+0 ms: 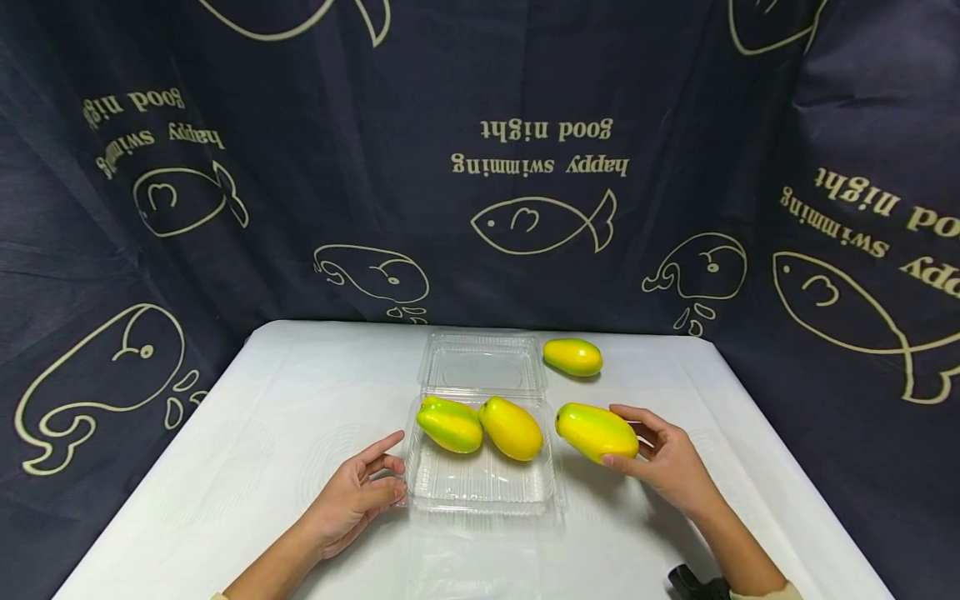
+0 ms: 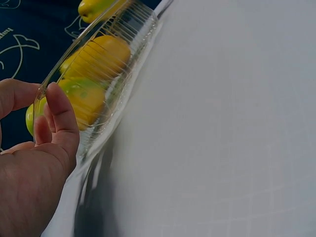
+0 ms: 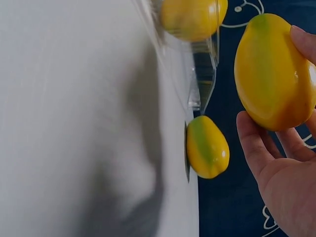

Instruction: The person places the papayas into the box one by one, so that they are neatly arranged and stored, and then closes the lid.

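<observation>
My right hand grips a yellow-green papaya between thumb and fingers, held above the table just right of a clear plastic clamshell box. In the right wrist view the same papaya shows large against the dark cloth. Two papayas lie side by side in the box's base, a greener left one and a yellower right one. My left hand pinches the box's left rim; in the left wrist view, thumb and finger meet at the rim.
Another papaya lies on the white table at the back, right of the box's opened lid. Dark cloth with fish drawings hangs behind and beside the table. A black object is by the right wrist.
</observation>
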### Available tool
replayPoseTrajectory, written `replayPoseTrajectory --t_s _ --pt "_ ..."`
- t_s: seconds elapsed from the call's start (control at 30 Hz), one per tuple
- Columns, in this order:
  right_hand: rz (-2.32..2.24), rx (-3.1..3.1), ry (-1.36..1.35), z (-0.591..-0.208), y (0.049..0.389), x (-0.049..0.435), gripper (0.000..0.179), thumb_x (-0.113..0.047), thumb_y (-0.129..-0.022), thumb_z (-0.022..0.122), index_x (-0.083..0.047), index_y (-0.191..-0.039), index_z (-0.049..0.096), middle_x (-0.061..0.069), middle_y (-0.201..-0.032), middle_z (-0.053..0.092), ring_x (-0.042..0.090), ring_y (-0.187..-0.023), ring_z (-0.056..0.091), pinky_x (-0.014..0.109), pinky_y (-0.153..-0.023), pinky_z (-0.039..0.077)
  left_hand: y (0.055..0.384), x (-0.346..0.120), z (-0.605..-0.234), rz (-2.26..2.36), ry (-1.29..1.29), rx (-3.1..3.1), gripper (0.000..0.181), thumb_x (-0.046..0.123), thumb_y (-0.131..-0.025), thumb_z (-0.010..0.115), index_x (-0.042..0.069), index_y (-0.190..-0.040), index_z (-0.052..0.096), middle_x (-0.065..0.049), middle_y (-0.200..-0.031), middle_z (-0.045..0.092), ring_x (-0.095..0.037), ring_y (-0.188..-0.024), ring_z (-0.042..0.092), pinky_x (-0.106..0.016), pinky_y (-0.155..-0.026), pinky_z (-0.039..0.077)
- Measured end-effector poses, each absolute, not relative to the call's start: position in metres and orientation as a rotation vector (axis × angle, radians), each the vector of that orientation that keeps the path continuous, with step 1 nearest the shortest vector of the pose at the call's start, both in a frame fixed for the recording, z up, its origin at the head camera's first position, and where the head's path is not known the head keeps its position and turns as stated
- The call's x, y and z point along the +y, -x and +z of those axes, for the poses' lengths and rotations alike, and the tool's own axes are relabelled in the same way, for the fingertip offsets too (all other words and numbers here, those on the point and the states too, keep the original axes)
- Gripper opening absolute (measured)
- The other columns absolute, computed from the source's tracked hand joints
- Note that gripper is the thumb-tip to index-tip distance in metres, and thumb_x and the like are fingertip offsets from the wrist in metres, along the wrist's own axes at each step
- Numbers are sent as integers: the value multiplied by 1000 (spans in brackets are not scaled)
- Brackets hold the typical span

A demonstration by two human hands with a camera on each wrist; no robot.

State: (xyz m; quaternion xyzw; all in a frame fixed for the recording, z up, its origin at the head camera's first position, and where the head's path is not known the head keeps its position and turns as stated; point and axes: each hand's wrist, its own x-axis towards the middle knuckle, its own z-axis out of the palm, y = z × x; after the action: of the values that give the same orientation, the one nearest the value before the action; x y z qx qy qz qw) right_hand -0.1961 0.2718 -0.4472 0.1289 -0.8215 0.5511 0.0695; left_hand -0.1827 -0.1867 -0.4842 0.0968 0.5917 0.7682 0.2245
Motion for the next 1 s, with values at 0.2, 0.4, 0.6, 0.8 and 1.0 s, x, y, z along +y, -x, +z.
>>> replayPoseTrajectory --t_s 0.2,0.4,0.6,0.8,1.0 --pt "1647 -2476 -400 -446 193 265 63 -9 -79 89 -5 -135 63 14 -131 63 3 -107 64 16 -89 58 183 -186 -484 2119 -260 1636 93 -6 -92 67 6 -165 10 -3 -119 48 -5 -88 64 -21 -83 60" --pt "1634 -2472 -425 -446 190 259 60 -10 -79 88 -10 -135 64 9 -131 64 5 -107 65 17 -88 58 182 -186 -483 2119 -256 1635 93 -6 -92 66 6 -165 10 -2 -118 49 -5 -87 63 -21 -83 60" --pt "1613 -2461 -475 -446 188 254 59 -9 -80 88 -11 -134 66 7 -129 67 8 -107 64 20 -87 58 182 -185 -483 2118 -249 1640 92 -7 -92 66 7 -165 11 -1 -117 49 -5 -87 63 -21 -82 60" --pt "1618 -2465 -511 -445 186 246 58 -10 -80 88 -12 -134 66 8 -129 68 10 -110 63 19 -90 57 181 -185 -482 2119 -243 1648 93 -7 -91 66 7 -165 12 -2 -118 49 -5 -87 63 -20 -80 59" --pt "1651 -2473 -504 -444 184 237 58 -12 -79 89 -16 -132 67 5 -129 69 13 -113 63 19 -94 56 182 -184 -482 2124 -250 1646 92 -7 -91 66 7 -165 12 -3 -119 48 -5 -87 63 -20 -81 60"
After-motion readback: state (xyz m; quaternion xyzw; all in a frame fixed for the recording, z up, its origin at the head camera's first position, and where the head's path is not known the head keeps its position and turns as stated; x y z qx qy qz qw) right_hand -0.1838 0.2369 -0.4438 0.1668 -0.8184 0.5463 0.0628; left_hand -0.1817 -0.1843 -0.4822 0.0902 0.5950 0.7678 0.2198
